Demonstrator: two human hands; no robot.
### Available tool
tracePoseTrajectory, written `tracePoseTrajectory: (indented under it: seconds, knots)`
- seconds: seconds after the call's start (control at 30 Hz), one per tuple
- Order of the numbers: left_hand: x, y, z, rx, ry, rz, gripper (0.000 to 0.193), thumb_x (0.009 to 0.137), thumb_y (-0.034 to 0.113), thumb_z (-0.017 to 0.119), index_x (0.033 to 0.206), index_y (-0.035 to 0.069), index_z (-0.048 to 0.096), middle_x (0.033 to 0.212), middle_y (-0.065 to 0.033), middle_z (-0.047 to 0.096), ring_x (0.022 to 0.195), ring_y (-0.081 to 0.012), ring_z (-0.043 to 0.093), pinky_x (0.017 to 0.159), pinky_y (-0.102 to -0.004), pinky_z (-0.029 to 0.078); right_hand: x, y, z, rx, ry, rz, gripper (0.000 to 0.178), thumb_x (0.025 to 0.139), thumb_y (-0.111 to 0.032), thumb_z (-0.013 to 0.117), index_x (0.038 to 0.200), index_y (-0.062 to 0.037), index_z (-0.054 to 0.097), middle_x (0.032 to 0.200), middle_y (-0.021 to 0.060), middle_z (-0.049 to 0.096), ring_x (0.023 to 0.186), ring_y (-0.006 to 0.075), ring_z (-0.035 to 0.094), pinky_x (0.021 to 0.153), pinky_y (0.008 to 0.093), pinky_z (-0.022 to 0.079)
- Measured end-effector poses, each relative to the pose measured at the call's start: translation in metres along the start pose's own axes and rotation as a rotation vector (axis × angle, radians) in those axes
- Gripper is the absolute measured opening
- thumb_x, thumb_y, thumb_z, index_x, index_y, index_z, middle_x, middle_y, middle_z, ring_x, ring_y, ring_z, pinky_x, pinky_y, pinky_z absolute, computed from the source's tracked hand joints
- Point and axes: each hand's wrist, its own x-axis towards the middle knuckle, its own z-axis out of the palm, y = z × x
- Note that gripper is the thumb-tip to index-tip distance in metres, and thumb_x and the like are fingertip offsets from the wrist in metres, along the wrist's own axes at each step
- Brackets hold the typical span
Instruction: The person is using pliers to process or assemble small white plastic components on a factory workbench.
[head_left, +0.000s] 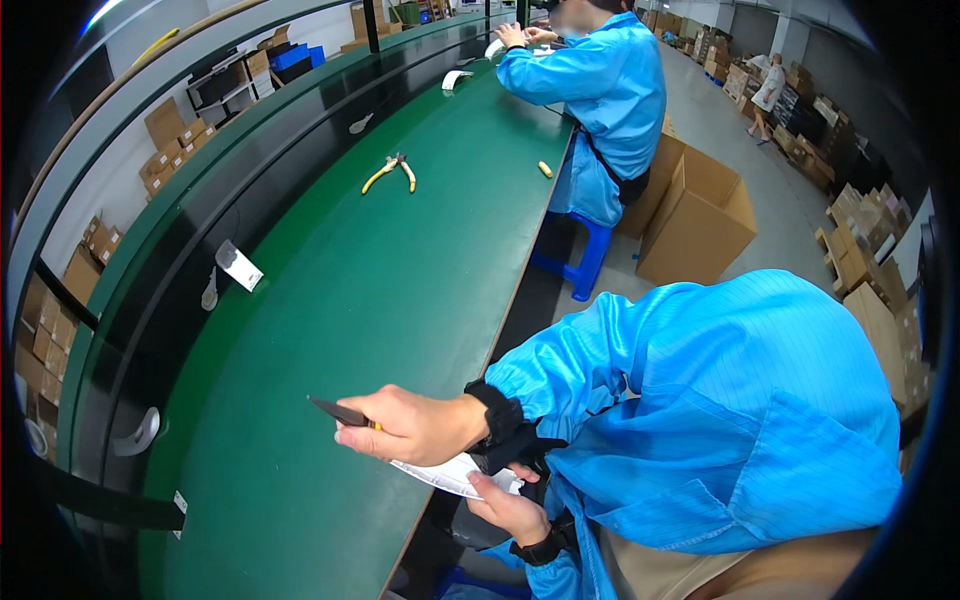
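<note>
My right hand (405,425) is closed round what looks like a small knife (338,409). Its dark pointed tip sticks out past the fingers toward the left, and a bit of yellow shows by the fingertips. Below it and nearer my body, my left hand (512,507) grips a white curved piece (450,474), thin and shell-like, at the bench edge. My right hand and wrist partly cover this piece, and the knife tip points away from it. Both wrists wear black bands.
Yellow-handled pliers (390,174) lie on the green bench (330,300). Along its far side are a white box-like piece (240,266) and a white curved part (138,434). A small yellow object (545,170) lies near the edge. A co-worker (610,90) sits beyond, beside an open carton (697,220).
</note>
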Motion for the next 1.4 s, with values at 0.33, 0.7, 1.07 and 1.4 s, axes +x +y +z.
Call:
tracePoseTrajectory:
  seconds: [0.33, 0.7, 1.07, 1.4]
  knots:
    - [0.002, -0.003, 0.003, 0.006, 0.06, -0.024, 0.046, 0.1, 0.035, 0.044, 0.114, -0.009, 0.044, 0.075, -0.0164, 0.057, 0.052, -0.0201, 0.055, 0.044, -0.0294, 0.045, -0.017, 0.01, -0.005, -0.071, -0.067, 0.09, 0.033, 0.1, -0.027, 0.047, 0.085, 0.0025, 0.048, 0.058, 0.0112, 0.045, 0.051, 0.0204, 0.043, 0.051, 0.0367, 0.038]
    - [0.006, -0.007, -0.003, 0.094, -0.031, 0.004, 0.046, 0.101, 0.034, 0.042, 0.115, -0.009, 0.045, 0.073, -0.0154, 0.058, 0.051, -0.0194, 0.054, 0.045, -0.0293, 0.045, -0.011, 0.029, 0.004, -0.226, -0.099, -0.047, 0.03, 0.099, -0.025, 0.047, 0.09, 0.0037, 0.05, 0.054, 0.0164, 0.05, 0.051, 0.0338, 0.053, 0.05, 0.0411, 0.042]
    - [-0.007, -0.009, -0.014, 0.232, -0.219, 0.222, 0.035, 0.098, 0.021, 0.043, 0.12, -0.007, 0.041, 0.081, -0.016, 0.061, 0.065, -0.0215, 0.061, 0.062, -0.0304, 0.051, 0.007, 0.017, -0.001, -0.2, -0.024, 0.126, 0.035, 0.097, -0.025, 0.05, 0.084, 0.0068, 0.053, 0.06, 0.0165, 0.056, 0.054, 0.0281, 0.058, 0.053, 0.0405, 0.045]
    - [0.025, -0.01, -0.011, 0.434, 0.104, 0.343, 0.036, 0.097, 0.02, 0.047, 0.106, -0.014, 0.053, 0.085, -0.016, 0.061, 0.064, -0.0204, 0.06, 0.058, -0.0318, 0.049, -0.017, 0.012, -0.007, -0.085, -0.139, 0.064, 0.039, 0.097, -0.034, 0.053, 0.084, 0.0034, 0.052, 0.059, 0.0109, 0.052, 0.053, 0.0201, 0.051, 0.052, 0.0373, 0.042]
